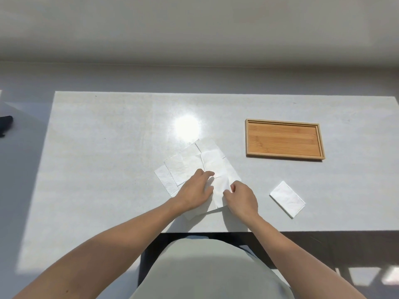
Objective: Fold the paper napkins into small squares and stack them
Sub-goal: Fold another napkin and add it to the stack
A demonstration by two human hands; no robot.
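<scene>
1. The top napkin (pixel 216 167) lies on a fanned pile on the counter (pixel 108 147), directly under both hands, its long axis running away and slightly left
2. Left hand (pixel 195 190): fingers flat, pressing the sheet, gripping nothing
3. Right hand (pixel 243 198): fingertips pinching the near edge, so it is the likelier one to lead the fold
4. One folded napkin (pixel 287 199) rests to the right, short of the empty tray (pixel 247 137)

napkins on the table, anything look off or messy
Nothing damaged. The unfolded napkins lie fanned and askew, both hands on them. One folded napkin sits apart, tilted, not on the empty tray.
</scene>
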